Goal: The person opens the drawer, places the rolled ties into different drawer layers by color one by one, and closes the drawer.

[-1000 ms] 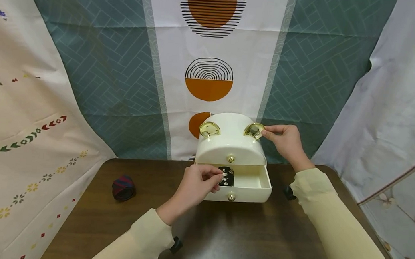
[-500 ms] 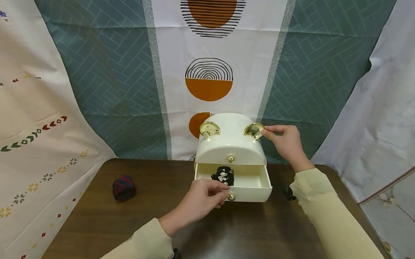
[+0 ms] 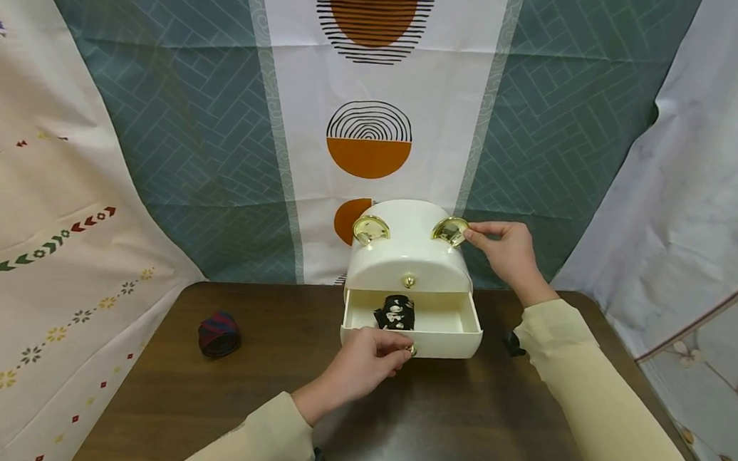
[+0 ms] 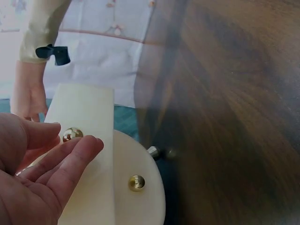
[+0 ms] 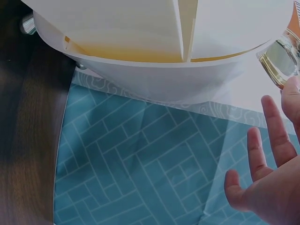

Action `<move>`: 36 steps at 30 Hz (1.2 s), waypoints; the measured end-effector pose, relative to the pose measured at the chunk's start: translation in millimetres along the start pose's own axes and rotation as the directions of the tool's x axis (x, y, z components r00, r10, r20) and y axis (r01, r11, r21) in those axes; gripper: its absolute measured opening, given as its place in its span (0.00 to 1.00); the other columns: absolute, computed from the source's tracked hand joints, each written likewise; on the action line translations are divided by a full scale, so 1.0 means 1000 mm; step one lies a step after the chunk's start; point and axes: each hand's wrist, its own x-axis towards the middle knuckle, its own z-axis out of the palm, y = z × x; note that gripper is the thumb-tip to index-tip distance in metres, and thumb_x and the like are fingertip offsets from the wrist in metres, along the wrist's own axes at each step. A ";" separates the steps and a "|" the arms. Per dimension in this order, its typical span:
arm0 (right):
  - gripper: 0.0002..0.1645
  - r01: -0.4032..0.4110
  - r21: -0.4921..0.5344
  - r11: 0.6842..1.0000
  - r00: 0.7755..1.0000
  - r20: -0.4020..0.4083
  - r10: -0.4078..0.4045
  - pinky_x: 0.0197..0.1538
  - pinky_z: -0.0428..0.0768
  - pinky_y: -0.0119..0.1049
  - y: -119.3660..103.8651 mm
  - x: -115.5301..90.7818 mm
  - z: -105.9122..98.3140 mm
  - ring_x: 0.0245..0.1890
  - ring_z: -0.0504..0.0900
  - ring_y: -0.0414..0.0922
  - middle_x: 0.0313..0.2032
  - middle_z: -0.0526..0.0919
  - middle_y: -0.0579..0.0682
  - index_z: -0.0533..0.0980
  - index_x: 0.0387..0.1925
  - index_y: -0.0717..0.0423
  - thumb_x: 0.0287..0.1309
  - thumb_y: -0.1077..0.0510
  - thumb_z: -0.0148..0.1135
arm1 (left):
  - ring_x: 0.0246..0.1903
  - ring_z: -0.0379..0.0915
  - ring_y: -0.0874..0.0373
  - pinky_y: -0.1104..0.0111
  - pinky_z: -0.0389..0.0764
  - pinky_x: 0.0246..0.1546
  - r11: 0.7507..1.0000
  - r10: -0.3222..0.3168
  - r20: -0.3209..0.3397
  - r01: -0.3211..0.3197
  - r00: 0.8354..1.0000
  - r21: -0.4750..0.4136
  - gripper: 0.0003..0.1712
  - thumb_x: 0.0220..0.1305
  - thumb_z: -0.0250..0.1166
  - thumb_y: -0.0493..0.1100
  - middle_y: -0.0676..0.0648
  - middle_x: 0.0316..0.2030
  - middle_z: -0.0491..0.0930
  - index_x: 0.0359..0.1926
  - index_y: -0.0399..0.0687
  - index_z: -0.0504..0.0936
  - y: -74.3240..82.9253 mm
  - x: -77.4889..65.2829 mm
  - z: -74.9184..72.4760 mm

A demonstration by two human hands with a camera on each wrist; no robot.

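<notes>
A cream drawer box shaped like an alarm clock stands at the table's back edge, with two gold bell-like discs on top. Its lower drawer is pulled out. Inside, toward the left, lies a folded black cloth with a pale pattern. My left hand has thumb and fingertips at the drawer's gold knob, pinching it. With thumb and forefinger my right hand grips the rim of the right gold disc; its other fingers are spread in the right wrist view.
A rolled navy and red striped tie lies on the dark wooden table at the left. A patterned curtain hangs behind the box, and pale cloths hang at both sides. The upper drawer's knob shows above the open drawer.
My left hand has moved from above the black cloth down and right to the lower drawer's knob, uncovering the cloth. My right hand stays on the gold disc.
</notes>
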 end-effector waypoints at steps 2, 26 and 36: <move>0.24 0.001 0.007 1.000 1.000 -0.002 -0.001 0.53 0.77 0.49 0.000 0.000 0.000 0.55 0.77 0.51 0.47 0.83 0.56 0.83 0.44 0.54 0.51 0.43 0.66 | 0.24 0.78 0.65 0.74 0.81 0.26 1.000 0.009 -0.002 -0.009 1.000 0.012 0.11 0.60 0.65 0.41 0.46 0.35 0.84 0.44 0.50 0.85 -0.002 0.001 0.001; 0.27 0.026 0.000 1.000 1.000 -0.009 -0.026 0.54 0.76 0.49 0.001 -0.001 0.003 0.54 0.78 0.51 0.47 0.83 0.57 0.83 0.43 0.55 0.52 0.38 0.63 | 0.28 0.79 0.59 0.75 0.79 0.28 0.999 0.043 -0.089 -0.044 0.995 -0.007 0.08 0.58 0.66 0.44 0.54 0.40 0.85 0.40 0.54 0.87 -0.016 0.005 0.007; 0.26 0.014 0.001 1.000 1.000 -0.012 -0.014 0.54 0.76 0.49 0.001 0.000 0.003 0.54 0.78 0.51 0.47 0.83 0.57 0.83 0.43 0.55 0.53 0.39 0.63 | 0.28 0.76 0.68 0.77 0.77 0.27 0.998 0.053 -0.106 -0.054 0.993 -0.009 0.08 0.58 0.67 0.45 0.52 0.40 0.86 0.39 0.52 0.87 -0.016 0.007 0.008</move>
